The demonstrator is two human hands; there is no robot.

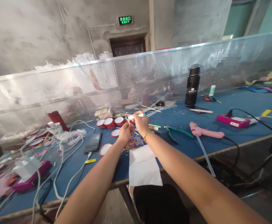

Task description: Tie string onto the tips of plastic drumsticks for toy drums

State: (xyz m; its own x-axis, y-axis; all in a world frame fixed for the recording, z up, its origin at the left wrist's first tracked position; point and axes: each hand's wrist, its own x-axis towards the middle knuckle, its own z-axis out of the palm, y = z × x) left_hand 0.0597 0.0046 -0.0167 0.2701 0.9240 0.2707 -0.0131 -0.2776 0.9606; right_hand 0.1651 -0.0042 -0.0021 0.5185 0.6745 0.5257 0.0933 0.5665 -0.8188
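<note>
My right hand [141, 123] grips a white marker pen [137, 116] with teal at its ends, its tip pointing left. Close by, my left hand [126, 130] pinches a small, pale, narrow piece [128, 120] beneath the pen's tip; what it is I cannot make out. Just behind the hands stand stacks of round white discs with red edges [109, 122]. Single discs lie nearer, one by my left forearm [106, 149]. Thin coloured strands [137, 142] form a loose heap under my hands.
Teal-handled pliers [178, 133], a pink glue gun [204, 132] and a black bottle [192, 86] are to the right. A phone [93, 143], white cables and a magenta power strip [32, 177] lie left. A perforated metal screen [131, 74] borders the back. At far left, another person's arm [8, 145] reaches in.
</note>
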